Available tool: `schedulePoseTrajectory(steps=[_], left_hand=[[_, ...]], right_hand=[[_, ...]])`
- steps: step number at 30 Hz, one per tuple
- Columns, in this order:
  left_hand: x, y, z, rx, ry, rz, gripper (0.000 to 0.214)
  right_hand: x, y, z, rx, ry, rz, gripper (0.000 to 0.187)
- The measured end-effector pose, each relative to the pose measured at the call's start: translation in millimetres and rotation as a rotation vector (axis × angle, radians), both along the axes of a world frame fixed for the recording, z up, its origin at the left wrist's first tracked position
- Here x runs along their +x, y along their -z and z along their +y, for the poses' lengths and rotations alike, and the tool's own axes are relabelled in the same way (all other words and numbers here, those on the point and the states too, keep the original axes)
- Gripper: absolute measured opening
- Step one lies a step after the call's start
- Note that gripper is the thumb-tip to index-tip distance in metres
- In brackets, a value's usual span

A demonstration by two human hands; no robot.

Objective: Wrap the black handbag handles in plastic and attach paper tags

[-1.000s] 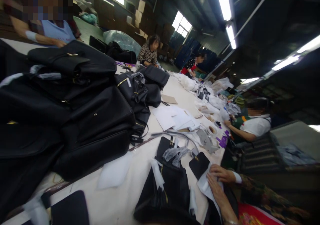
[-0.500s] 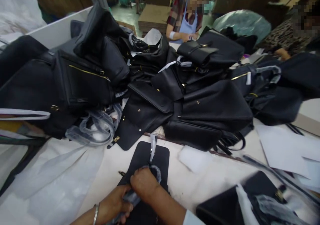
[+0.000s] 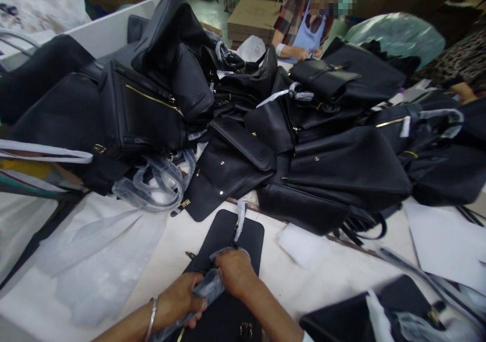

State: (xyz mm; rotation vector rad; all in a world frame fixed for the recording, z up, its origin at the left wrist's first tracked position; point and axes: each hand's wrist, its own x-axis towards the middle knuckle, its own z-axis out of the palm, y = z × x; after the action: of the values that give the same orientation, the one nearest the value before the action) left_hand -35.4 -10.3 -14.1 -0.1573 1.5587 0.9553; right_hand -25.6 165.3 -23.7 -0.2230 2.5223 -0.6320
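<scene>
A black bag (image 3: 243, 225) with gold hardware lies on the white table in front of me. My left hand (image 3: 182, 297), a metal bangle at its wrist, is closed around a plastic-wrapped strap (image 3: 212, 287) that crosses the bag. Higher up, my right hand (image 3: 236, 271) grips the same strap near its upper end, its fingertips partly hidden. Beyond my right hand a short wrapped handle piece (image 3: 240, 220) runs up over the bag's flap.
Many black bags (image 3: 341, 165) are heaped across the far side. Clear plastic sheeting (image 3: 102, 261) lies at left, white paper (image 3: 448, 241) at right. Another bag (image 3: 349, 306) sits at lower right. Across the table a person in an apron (image 3: 307, 33) works with both hands.
The view has shifted, so the heap sits farther right. My hands have moved slightly apart, baring more of the wrapped strap between them. A gold buckle now shows low on the bag.
</scene>
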Motion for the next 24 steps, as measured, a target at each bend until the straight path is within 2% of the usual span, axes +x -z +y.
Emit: schedulePoseTrajectory(steps=[3, 6, 9, 11, 12, 16, 20, 24], left_hand=[[1, 3.0, -2, -0.005, 0.016, -0.003, 0.022], [0, 3.0, -2, -0.005, 0.019, -0.004, 0.021], [-2, -1.3, -1, 0.014, 0.033, 0.001, 0.018], [-3, -4.7, 1, 0.015, 0.040, -0.004, 0.018], [-3, -5.9, 2, 0.013, 0.041, -0.007, 0.019], [-2, -5.2, 3, 0.003, 0.031, -0.002, 0.018], [0, -1.0, 3, 0.005, 0.023, 0.006, 0.019], [1, -0.3, 1, -0.007, 0.022, 0.009, 0.017]], right_hand=[[-4, 4.5, -5, -0.024, -0.025, -0.020, 0.020], [-3, -1.6, 12, -0.094, -0.039, -0.019, 0.018], [8, -16.6, 42, -0.140, 0.151, 0.029, 0.023], [20, -24.9, 57, -0.113, 0.302, 0.018, 0.024], [26, -27.0, 61, -0.092, 0.333, -0.011, 0.022], [42, -20.3, 55, -0.058, 0.236, -0.116, 0.021], [42, -8.4, 42, -0.014, 0.159, -0.127, 0.025], [42, -16.5, 41, 0.018, 0.148, -0.110, 0.026]])
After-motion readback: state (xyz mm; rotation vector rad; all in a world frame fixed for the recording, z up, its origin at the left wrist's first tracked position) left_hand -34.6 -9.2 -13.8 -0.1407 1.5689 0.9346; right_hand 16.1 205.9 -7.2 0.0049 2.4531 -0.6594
